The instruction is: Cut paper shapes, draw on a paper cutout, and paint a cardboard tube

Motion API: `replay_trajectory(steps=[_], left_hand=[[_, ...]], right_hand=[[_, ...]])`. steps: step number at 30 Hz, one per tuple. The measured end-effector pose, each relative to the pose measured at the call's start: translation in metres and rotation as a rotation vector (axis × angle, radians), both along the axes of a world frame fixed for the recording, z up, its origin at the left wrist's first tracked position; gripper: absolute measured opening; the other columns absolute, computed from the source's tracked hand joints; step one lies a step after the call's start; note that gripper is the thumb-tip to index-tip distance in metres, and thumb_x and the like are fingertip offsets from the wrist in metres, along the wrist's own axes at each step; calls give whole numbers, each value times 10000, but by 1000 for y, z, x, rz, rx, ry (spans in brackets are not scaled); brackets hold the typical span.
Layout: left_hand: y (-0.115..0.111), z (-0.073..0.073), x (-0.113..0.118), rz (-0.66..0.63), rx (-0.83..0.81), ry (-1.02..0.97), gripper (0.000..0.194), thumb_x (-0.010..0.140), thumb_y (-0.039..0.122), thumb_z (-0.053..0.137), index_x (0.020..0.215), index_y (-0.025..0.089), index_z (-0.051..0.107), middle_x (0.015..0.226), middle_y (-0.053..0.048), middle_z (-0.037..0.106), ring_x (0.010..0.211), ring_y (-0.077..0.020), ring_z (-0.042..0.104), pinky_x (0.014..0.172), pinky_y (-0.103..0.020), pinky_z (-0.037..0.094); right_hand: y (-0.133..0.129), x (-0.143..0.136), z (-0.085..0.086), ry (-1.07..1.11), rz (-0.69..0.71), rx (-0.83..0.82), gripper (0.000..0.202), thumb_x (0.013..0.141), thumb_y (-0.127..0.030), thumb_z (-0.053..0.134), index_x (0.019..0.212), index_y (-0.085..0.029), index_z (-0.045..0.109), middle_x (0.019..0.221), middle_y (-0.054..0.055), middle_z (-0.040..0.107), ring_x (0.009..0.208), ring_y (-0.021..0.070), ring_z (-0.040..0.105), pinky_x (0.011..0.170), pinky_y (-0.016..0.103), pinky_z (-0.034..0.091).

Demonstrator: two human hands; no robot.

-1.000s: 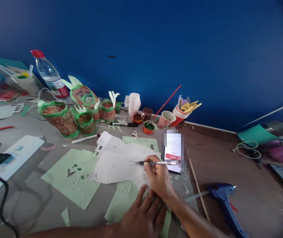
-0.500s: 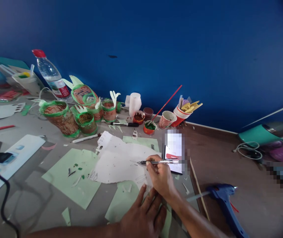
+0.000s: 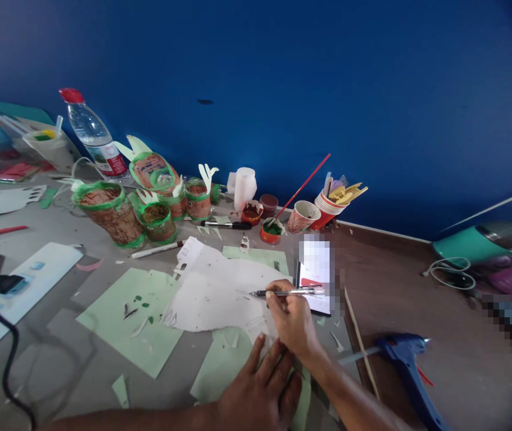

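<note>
My right hand [image 3: 294, 323] is closed around a pen [image 3: 289, 292], its tip touching a white sheet of paper [image 3: 220, 287] with irregular edges. Small oval outlines are drawn on the sheet near the pen tip and its corners. My left hand [image 3: 260, 383] lies flat with fingers spread at the sheet's lower right edge, over green paper. One green sheet [image 3: 134, 323] with small scraps on it lies to the left, and another [image 3: 220, 365] lies below the white sheet. A phone [image 3: 313, 275] with a lit screen is just beyond my right hand.
Green-and-brown painted containers [image 3: 110, 212], a bottle [image 3: 92, 134], small paint pots [image 3: 271, 230] and paper cups [image 3: 303, 215] stand along the blue wall. A blue glue gun [image 3: 411, 371] lies at the right. A black cable [image 3: 11, 359] curves at the lower left.
</note>
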State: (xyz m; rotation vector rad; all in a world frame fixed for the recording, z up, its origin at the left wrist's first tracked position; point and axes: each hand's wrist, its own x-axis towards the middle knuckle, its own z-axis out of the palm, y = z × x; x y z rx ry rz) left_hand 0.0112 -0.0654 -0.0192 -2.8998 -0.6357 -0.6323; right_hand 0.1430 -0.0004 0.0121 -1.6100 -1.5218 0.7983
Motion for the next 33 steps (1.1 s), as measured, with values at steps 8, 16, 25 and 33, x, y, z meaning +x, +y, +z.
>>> replay_trajectory(steps=[8,16,25,33], left_hand=[[-2,-5,1,30,11,-52,277,920,290,462,1139,189,598,1234,-89,606,1158,-295,517,1023,-495,299],[-1,-1,0,-7,-9,24,320,931,305,436,1194,179,569,1259,-105,585,1180,-296,497,1030,-498,285],[0,3,0,4,-24,27,317,938,302,418,1186,189,579,1256,-90,593,1168,-296,504,1017,-486,286],[0,5,0,15,9,-1,317,943,306,408,1181,189,582,1209,-63,623,1165,-295,500,1022,-478,257]], right_hand=[[0,0,0,-20,-1,18,168,854,-301,454,840,-166,554,576,-24,497,468,118,421,448,223,340],[2,0,1,-27,-2,37,156,853,-286,457,826,-170,558,618,-7,537,519,128,468,477,224,358],[2,0,1,-17,2,61,144,852,-276,463,815,-172,556,620,-2,561,542,138,505,498,228,387],[2,-1,0,9,6,47,151,852,-283,465,821,-169,559,613,-9,550,543,138,505,527,233,406]])
